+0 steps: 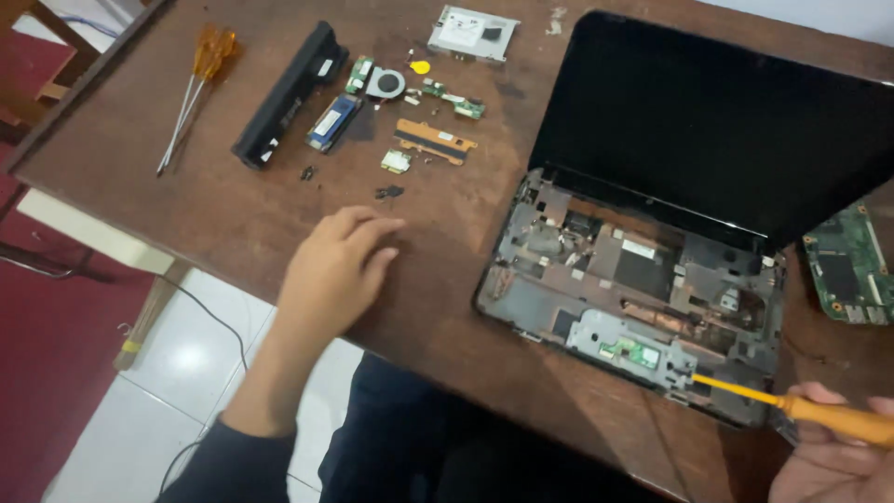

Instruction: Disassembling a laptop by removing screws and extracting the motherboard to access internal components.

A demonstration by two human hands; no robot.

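Left hand [335, 270]: flat on wooden table [242, 214], palm down, fingers loosely spread, holding nothing; fingertips just short of small dark screws [389, 192].

Right hand [833, 456]: at lower right corner of view, closed around orange handle of screwdriver [792, 405]; shaft angled up and left, tip on lower front edge of laptop base [633, 298], beside small green board [638, 352] set in grey metal plate.

Laptop base: opened, top cover off, inner frame, cables and metal shields exposed; at right half of table, near front edge. Screen [717, 121]: dark, hinged open behind base, tilted back.

Green circuit board [847, 265]: on table at right of base, partly cut off by picture edge.

Parts laid out at upper middle of table, well apart from both hands:
- long black battery pack [289, 93], lying diagonally;
- blue and silver memory module [332, 122], just beside battery pack;
- small round fan [386, 84];
- narrow green board [456, 101] to right of fan;
- small yellow piece [421, 67];
- orange-brown strip with dark band [435, 141];
- small pale green square card [396, 161];
- silver drive in metal bracket [473, 33], near far edge.

Two spare screwdrivers with orange handles [207, 61]: side by side at far left of table, shafts pointing down and left.

Below table edge: white tiled floor [186, 373], red mat [47, 354], thin dark cable [209, 317].
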